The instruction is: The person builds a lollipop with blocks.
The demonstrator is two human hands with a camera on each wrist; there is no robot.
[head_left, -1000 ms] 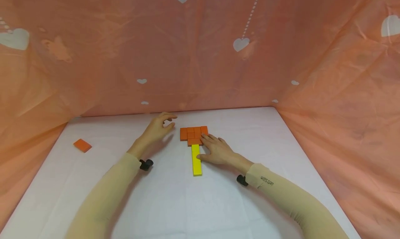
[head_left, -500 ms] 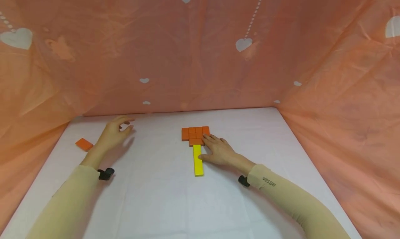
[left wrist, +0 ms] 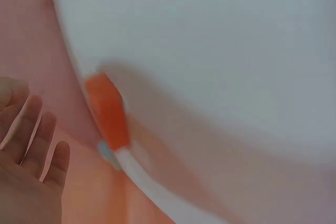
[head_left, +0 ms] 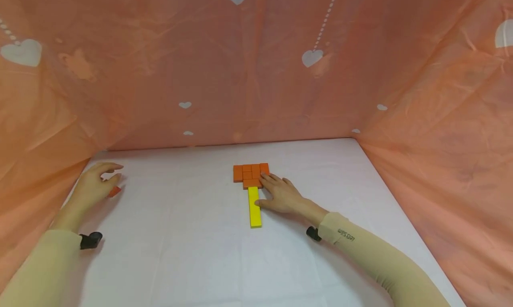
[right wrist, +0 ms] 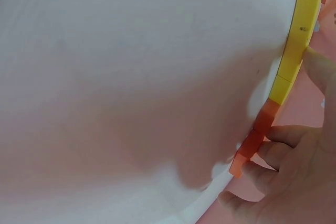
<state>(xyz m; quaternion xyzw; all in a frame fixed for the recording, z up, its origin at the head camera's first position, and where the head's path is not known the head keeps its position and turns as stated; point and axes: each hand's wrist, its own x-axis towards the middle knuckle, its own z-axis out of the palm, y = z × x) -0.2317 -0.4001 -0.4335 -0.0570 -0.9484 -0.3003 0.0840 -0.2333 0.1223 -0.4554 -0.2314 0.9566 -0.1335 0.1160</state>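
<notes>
At the table's left side, my left hand (head_left: 93, 184) hovers over a loose orange block (head_left: 115, 191), partly hidden behind its thumb. In the left wrist view the fingers are spread and apart from the orange block (left wrist: 108, 111). My right hand (head_left: 280, 194) rests with extended fingers at the right edge of a cluster of flat orange blocks (head_left: 251, 172). Its thumb touches the yellow strip (head_left: 254, 211) that runs from the cluster toward me. In the right wrist view, fingertips touch the orange blocks (right wrist: 252, 142) and the thumb meets the yellow strip (right wrist: 298, 30).
A white cloth (head_left: 200, 253) covers the table. Pink-orange curtains (head_left: 240, 84) with white hearts hang behind it and at both sides. Each wrist carries a small black camera, such as the left one (head_left: 91, 240).
My left hand has swept left from beside the orange cluster to the loose orange block, now partly covering it. My right hand has stayed at the blocks.
</notes>
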